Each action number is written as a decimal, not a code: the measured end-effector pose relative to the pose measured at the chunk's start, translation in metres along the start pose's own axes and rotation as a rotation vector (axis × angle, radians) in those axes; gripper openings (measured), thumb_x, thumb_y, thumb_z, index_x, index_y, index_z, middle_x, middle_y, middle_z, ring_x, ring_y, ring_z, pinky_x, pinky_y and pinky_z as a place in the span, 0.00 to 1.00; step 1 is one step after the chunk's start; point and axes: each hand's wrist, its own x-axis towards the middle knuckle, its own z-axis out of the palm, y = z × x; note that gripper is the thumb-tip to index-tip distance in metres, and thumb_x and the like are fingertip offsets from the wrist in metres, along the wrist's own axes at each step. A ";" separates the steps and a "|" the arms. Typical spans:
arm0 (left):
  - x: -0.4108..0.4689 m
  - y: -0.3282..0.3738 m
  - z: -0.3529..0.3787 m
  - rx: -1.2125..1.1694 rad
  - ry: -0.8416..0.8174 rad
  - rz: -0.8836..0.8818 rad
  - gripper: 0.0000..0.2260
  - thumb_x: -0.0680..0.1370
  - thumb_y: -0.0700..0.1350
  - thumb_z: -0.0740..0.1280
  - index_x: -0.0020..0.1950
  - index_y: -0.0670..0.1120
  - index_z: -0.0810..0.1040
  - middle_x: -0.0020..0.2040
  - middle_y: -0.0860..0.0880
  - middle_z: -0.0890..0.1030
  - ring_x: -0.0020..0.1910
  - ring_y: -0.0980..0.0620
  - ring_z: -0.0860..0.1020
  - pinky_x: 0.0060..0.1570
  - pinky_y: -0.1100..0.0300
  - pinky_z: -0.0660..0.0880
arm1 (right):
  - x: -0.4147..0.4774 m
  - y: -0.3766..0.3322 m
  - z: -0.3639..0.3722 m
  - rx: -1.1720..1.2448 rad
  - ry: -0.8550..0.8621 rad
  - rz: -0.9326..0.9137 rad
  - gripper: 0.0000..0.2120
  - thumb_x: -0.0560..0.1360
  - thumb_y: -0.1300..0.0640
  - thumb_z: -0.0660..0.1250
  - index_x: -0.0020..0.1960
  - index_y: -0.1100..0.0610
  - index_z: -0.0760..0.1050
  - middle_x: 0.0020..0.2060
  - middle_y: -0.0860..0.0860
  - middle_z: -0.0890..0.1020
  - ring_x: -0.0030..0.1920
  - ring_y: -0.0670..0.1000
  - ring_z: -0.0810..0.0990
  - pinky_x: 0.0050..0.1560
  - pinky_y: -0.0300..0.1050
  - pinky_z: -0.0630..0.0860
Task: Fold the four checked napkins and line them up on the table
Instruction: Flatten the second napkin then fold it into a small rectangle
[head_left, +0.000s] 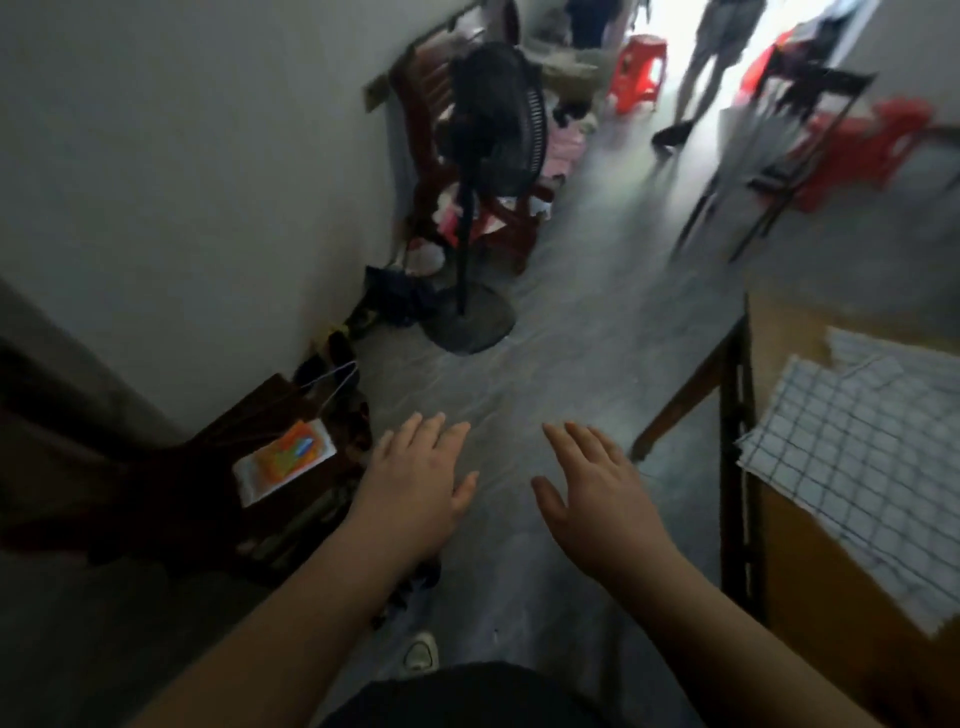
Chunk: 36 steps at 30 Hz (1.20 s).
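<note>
At the far left, a dark wooden piece of furniture (171, 483) is seen against the pale wall (182, 182), and an orange and white packet (283, 460) is lying on its top near the right-hand edge. Further back along the wall, a black standing fan (491, 171) is set on the grey floor (545, 364), with a dark red wooden chair (441, 135) just behind it and dark cloth heaped at its base. The left hand (421, 480) is held out palm down over the floor, its fingers straight and only slightly spread, and nothing is gripped in it. Below it, a white shoe (421, 649) is visible on the floor. The right hand (597, 488) is held out beside the left one in the same way, flat and open with the thumb apart from the fingers, and nothing is held in it; the two hands are kept apart from each other and from the table. Red plastic stools (636, 70) and the legs of a standing person (711, 67) are seen blurred in the bright far end of the room. At the right, the brown table (795, 587) is shown with its near-left corner towards the hands, and the checked napkins (852, 467) are spread unfolded on it, overlapping one another, with one edge reaching the table's left edge. How many napkins are in the pile cannot be told.
</note>
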 end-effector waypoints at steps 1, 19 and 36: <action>0.023 0.002 -0.003 0.026 -0.008 0.050 0.30 0.83 0.61 0.55 0.83 0.53 0.53 0.83 0.49 0.56 0.82 0.46 0.52 0.79 0.47 0.52 | 0.010 0.003 -0.005 0.005 0.023 0.051 0.32 0.83 0.39 0.56 0.83 0.45 0.50 0.83 0.48 0.56 0.83 0.52 0.51 0.81 0.50 0.49; 0.302 0.299 0.024 0.204 -0.193 0.858 0.26 0.83 0.57 0.59 0.80 0.54 0.59 0.81 0.50 0.61 0.80 0.47 0.57 0.79 0.48 0.55 | 0.067 0.264 -0.052 0.255 0.260 0.739 0.29 0.84 0.43 0.57 0.82 0.49 0.55 0.81 0.48 0.60 0.81 0.49 0.54 0.79 0.45 0.50; 0.449 0.504 0.114 0.688 -0.541 1.291 0.29 0.83 0.54 0.60 0.82 0.50 0.55 0.83 0.46 0.56 0.81 0.43 0.53 0.78 0.44 0.55 | 0.134 0.399 -0.043 0.470 0.196 1.037 0.27 0.83 0.49 0.57 0.80 0.52 0.58 0.77 0.50 0.66 0.76 0.54 0.63 0.73 0.53 0.66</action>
